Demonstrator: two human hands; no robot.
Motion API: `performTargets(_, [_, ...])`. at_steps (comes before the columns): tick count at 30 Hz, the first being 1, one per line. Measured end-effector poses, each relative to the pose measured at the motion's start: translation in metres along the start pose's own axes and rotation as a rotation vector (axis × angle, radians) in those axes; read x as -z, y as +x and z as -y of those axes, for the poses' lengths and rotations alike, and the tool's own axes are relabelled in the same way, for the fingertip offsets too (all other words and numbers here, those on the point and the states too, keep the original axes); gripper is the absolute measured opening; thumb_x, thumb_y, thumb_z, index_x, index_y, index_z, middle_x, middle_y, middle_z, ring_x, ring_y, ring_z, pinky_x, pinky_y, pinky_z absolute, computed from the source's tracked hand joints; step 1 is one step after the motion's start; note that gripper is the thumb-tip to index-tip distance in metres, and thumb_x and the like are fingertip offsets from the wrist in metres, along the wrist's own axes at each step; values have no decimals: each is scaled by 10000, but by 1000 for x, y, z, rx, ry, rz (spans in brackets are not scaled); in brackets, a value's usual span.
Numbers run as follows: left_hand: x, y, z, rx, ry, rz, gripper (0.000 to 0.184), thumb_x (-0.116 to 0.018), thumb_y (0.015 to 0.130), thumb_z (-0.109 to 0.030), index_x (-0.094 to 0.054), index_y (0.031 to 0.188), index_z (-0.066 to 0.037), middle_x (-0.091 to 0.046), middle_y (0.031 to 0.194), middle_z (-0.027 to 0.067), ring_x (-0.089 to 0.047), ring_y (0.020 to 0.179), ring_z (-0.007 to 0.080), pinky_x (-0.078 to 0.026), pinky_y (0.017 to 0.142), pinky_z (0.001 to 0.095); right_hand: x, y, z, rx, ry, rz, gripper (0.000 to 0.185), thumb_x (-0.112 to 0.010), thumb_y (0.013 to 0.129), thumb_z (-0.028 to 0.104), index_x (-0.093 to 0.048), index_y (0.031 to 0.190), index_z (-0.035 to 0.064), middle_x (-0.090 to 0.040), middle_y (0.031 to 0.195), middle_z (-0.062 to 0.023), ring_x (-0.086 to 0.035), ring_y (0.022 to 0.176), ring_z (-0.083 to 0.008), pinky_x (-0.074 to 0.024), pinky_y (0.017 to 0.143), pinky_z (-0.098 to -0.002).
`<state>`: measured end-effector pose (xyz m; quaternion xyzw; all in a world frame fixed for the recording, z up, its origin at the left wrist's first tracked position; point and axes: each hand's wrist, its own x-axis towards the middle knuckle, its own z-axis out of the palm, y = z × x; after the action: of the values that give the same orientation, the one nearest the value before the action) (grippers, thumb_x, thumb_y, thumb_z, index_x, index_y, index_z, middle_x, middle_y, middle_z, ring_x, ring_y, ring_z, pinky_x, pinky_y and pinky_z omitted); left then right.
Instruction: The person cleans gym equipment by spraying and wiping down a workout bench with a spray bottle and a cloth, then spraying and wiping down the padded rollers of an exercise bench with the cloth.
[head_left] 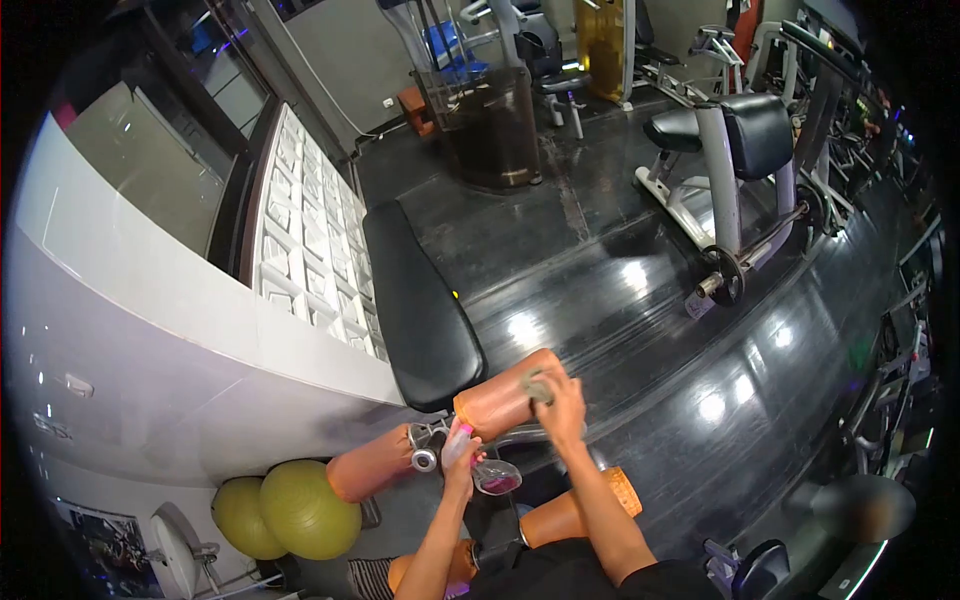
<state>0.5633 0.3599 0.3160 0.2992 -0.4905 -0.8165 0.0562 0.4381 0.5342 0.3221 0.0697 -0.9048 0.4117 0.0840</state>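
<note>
My left hand is closed around the neck of a clear spray bottle with a pink trigger top and some pink liquid inside. In my right hand is a crumpled greyish-green cloth, pressed against the right end of an orange padded roller. That roller sits at the end of a black bench pad. A second orange roller extends to the left of a metal joint. Another orange roller lies below my right forearm, partly hidden by it.
Two green exercise balls rest by the white wall at lower left. A curl bench with a barbell stands at the right on the shiny black floor. More gym machines line the back and right.
</note>
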Motion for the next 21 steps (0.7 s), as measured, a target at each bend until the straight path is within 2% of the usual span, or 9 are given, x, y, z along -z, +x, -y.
performTargets(3, [-9, 6, -7, -31, 26, -20, 785, -682, 850, -16, -319, 1545, -65, -617, 1018, 44, -559, 680, 83, -497, 617, 222, -46, -29, 15, 182, 45, 165, 425, -714, 707, 71, -688, 1107, 214, -642, 1224, -26, -586, 1104, -334, -531, 924, -421])
performTargets(8, [3, 1, -3, -28, 62, -20, 789, -677, 839, -10, -327, 1543, -83, -624, 1031, 47, -578, 724, 91, -495, 621, 220, -55, -51, 35, 252, 215, 347, 499, -704, 680, 68, -665, 1145, 244, -622, 1261, 20, -580, 1134, -340, -566, 895, -426])
performTargets(10, [5, -6, -1, -31, 100, -38, 745, -695, 837, -12, -380, 1509, -82, -623, 1032, 46, -586, 719, 100, -498, 619, 228, -41, -41, 21, 260, 63, 286, 514, -712, 697, 96, -647, 1172, 281, -611, 1251, 58, -593, 1084, -319, -585, 808, -429])
performTargets(12, [11, -11, 6, -6, 182, 0, 687, -709, 836, 0, -432, 1461, -73, -619, 1047, 48, -592, 711, 107, -501, 615, 237, -23, -26, 9, 215, 40, 262, 448, -721, 716, 92, -657, 1122, 269, -611, 1256, 47, -588, 1094, -326, -574, 847, -435])
performTargets(14, [13, -16, 12, -8, 154, 3, 624, -710, 838, 20, -481, 1412, -64, -616, 1061, 55, -594, 697, 113, -502, 605, 242, -4, -12, -1, 159, -33, 149, 439, -720, 713, 74, -675, 1118, 236, -631, 1223, 45, -586, 1074, -288, -565, 854, -404])
performTargets(16, [19, -16, 22, 5, 209, -18, 600, -721, 838, -30, -505, 1392, -113, -578, 1036, 18, -601, 717, 108, -515, 617, 244, 10, 3, -11, 90, -16, 95, 427, -717, 723, 69, -676, 1120, 222, -642, 1202, 34, -590, 1052, -288, -557, 850, -403])
performTargets(17, [20, -18, 25, -8, 212, -44, 591, -714, 842, -12, -514, 1392, -93, -588, 1101, 33, -603, 735, 110, -526, 629, 253, 14, 8, -13, 21, 4, 41, 415, -714, 734, 63, -677, 1121, 208, -652, 1182, 23, -595, 1029, -287, -549, 847, -401])
performTargets(21, [14, -21, 30, -19, 193, -34, 587, -712, 844, -12, -520, 1395, -73, -591, 1183, 39, -602, 761, 112, -534, 644, 257, 18, 11, -12, -36, -2, 1, 399, -709, 732, 51, -684, 1107, 185, -662, 1161, -3, -599, 1034, -293, -535, 864, -399])
